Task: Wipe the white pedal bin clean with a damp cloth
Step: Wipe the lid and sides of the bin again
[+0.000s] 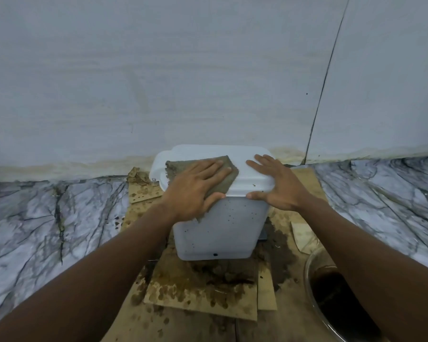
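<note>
Where the pale wall (pixel 183 70) meets the marble-patterned floor (pixel 35 218), the white pedal bin (pixel 220 233) stands on stained, damp-looking sheets of cardboard (pixel 198 294), with its lid (pixel 220 151) down. The left hand (pixel 195 191) lies flat on a grey-brown cloth (pixel 177 170) spread over the left half of the lid. Its fingers are straight and close together, pointing toward the lid's middle, and the thumb lies along the part of the cloth that hangs over the front rim. Most of the cloth is hidden beneath this hand. Only its ragged left end, its right corner and a small tail below the wrist show.

The right hand (pixel 279 186) rests on the bare right half of the lid, apart from the cloth. Its fingers are straight and fanned out, and the thumb is set against the front rim. It holds nothing.

The bin's front wall is dotted with small dark specks and has one dark spot near the bottom edge. A dark grey part (pixel 262 235) pokes out beside the bin's lower right side. It may be the pedal, but too little of it shows to be sure. The bin's rear and its base on the far side are out of sight.

At the lower right a clear bowl (pixel 308 280) holding something dark sits on the cardboard, partly covered by the right forearm and cut off by the frame edge.
</note>
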